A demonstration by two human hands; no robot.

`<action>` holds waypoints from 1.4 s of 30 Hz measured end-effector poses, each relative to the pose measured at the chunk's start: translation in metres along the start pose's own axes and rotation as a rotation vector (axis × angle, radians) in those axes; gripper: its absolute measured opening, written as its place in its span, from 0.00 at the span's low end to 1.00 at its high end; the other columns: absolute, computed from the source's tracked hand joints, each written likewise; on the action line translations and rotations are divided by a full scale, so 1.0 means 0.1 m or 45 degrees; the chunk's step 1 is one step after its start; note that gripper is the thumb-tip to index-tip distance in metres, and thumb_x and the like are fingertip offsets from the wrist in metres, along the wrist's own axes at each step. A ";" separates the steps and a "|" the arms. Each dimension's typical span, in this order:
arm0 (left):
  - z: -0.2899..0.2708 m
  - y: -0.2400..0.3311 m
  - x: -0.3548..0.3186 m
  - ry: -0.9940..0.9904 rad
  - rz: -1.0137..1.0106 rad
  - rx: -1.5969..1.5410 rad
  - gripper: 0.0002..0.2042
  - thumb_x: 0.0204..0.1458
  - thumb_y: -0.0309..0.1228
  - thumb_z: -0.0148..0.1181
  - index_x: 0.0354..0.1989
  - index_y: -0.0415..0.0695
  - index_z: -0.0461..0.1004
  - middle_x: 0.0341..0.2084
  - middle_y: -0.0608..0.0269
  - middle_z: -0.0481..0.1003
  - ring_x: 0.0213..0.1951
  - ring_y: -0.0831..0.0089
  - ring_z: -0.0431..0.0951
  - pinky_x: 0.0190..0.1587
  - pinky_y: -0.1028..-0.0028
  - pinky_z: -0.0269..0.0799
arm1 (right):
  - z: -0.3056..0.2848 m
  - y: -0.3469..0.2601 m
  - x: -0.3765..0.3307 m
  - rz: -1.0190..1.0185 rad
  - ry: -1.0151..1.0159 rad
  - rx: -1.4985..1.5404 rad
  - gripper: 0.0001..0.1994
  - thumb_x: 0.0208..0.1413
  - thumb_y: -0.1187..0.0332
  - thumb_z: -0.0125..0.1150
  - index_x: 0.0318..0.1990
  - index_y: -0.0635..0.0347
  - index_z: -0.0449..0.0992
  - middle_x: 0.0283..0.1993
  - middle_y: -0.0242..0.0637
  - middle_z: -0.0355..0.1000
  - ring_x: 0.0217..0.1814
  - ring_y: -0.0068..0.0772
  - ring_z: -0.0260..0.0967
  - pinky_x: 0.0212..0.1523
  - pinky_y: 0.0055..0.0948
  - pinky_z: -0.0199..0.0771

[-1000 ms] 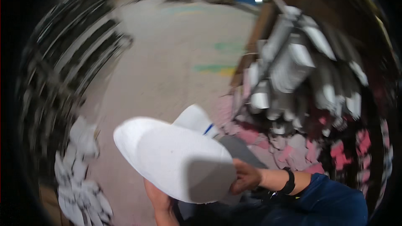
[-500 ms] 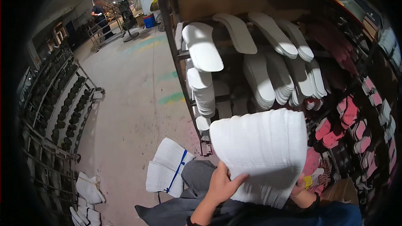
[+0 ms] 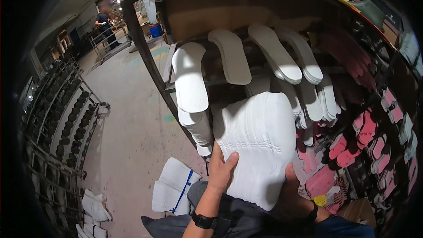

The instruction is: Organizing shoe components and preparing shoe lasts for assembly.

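Head view — both hands [image 3: 222,167] clamp a white insole stack [image 3: 257,145], long axis upright, toes toward the rack [image 3: 145,57].

- A bare concrete floor [image 3: 132,128] runs back to a lit doorway.
- A dark metal rack [image 3: 57,119] of rows lines the left side.
- A tall shelf frame [image 3: 145,57] on the right holds white insoles [image 3: 189,79] and pink insoles [image 3: 365,128].
- A person [image 3: 105,24] stands far off.
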State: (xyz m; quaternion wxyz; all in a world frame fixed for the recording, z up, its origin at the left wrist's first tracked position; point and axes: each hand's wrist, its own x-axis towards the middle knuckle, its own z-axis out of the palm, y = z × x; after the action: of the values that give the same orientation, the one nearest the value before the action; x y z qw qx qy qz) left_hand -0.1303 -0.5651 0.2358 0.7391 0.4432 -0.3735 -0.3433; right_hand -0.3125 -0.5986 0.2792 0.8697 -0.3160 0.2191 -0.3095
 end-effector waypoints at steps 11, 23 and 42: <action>-0.02 -0.10 0.38 0.175 -0.077 -0.048 0.23 0.54 0.32 0.55 0.55 0.30 0.60 0.52 0.54 0.64 0.54 0.70 0.61 0.60 0.73 0.51 | 0.16 -0.20 0.41 -0.002 -0.114 -0.131 0.37 0.61 0.43 0.33 0.66 0.67 0.48 0.66 0.49 0.53 0.67 0.46 0.53 0.66 0.40 0.49; -0.05 -0.09 0.56 0.249 -0.145 0.015 0.19 0.54 0.32 0.56 0.46 0.28 0.67 0.42 0.56 0.71 0.44 0.73 0.67 0.50 0.75 0.62 | 0.26 -0.25 0.69 -0.025 -0.027 0.209 0.31 0.63 0.48 0.41 0.61 0.67 0.58 0.59 0.47 0.63 0.59 0.41 0.63 0.60 0.37 0.61; -0.49 -0.74 1.33 0.232 -0.283 0.773 0.23 0.57 0.36 0.50 0.58 0.34 0.61 0.54 0.56 0.67 0.53 0.65 0.66 0.56 0.72 0.60 | 0.59 -0.44 1.27 -0.133 0.035 -0.082 0.28 0.62 0.49 0.45 0.57 0.66 0.63 0.52 0.41 0.68 0.51 0.31 0.67 0.53 0.30 0.67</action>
State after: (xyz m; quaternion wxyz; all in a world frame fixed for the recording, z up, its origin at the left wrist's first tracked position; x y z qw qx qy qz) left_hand -0.0374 -0.6847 0.1852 0.5618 0.7099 -0.3406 -0.2538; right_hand -0.2056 -0.6864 0.3276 0.8387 -0.3503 0.2242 -0.3516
